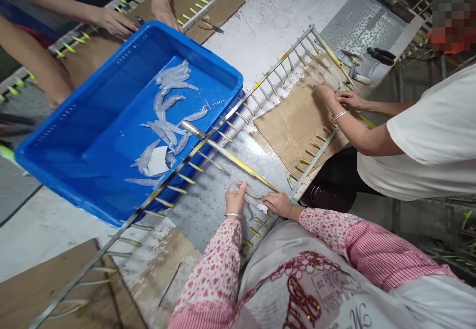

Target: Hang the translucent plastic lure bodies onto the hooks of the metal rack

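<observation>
My left hand (235, 198) and my right hand (277, 203) are close together over the wet table, both gripping one small pale translucent squid (250, 193). They sit just inside a long metal rack (238, 104) lined with yellow-tipped spikes, beside a metal rod with a yellow shaft (226, 153) that lies across the rack. A blue plastic crate (92, 135) to the left holds several more pale squid (169, 115) and a white scrap.
A person in a white shirt at the right has both hands (336, 97) on the rack's far end, over brown cardboard (297, 125). Another person's hands (141, 19) rest at the crate's far rim by a second spiked rack. Pliers (379, 53) lie beyond.
</observation>
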`<state>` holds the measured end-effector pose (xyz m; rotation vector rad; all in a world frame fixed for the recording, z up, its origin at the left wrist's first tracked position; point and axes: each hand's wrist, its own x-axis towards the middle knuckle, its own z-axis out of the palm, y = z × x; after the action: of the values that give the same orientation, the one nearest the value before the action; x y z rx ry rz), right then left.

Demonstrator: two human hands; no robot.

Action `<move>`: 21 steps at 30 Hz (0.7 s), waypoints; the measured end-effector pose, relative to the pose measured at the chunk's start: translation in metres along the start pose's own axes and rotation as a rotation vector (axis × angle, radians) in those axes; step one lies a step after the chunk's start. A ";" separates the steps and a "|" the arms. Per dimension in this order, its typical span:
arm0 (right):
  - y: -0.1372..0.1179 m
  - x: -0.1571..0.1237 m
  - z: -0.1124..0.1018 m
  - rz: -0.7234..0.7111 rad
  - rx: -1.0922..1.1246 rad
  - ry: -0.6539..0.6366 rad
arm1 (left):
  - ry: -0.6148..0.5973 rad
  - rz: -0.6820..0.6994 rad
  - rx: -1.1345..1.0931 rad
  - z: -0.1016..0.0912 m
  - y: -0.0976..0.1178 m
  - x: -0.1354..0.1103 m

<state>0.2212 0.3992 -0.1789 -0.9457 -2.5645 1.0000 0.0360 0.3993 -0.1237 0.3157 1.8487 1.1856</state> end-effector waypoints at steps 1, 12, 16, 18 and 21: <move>0.000 0.001 -0.002 0.011 0.011 -0.018 | -0.002 0.001 0.000 0.000 0.000 0.000; -0.043 0.038 -0.079 0.163 0.200 0.035 | 0.179 -0.026 -0.222 -0.003 0.026 -0.012; -0.068 0.060 -0.078 0.102 0.310 -0.128 | 0.209 -0.127 -0.332 -0.013 0.031 -0.022; -0.074 0.066 -0.065 0.231 0.572 -0.199 | 0.193 -0.158 -0.437 -0.022 0.033 -0.025; -0.075 0.069 -0.051 0.422 0.996 -0.305 | 0.070 -0.182 -0.539 -0.039 0.035 -0.030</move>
<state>0.1529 0.4281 -0.0920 -1.0463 -1.6141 2.3430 0.0147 0.3750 -0.0728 -0.1943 1.5023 1.5183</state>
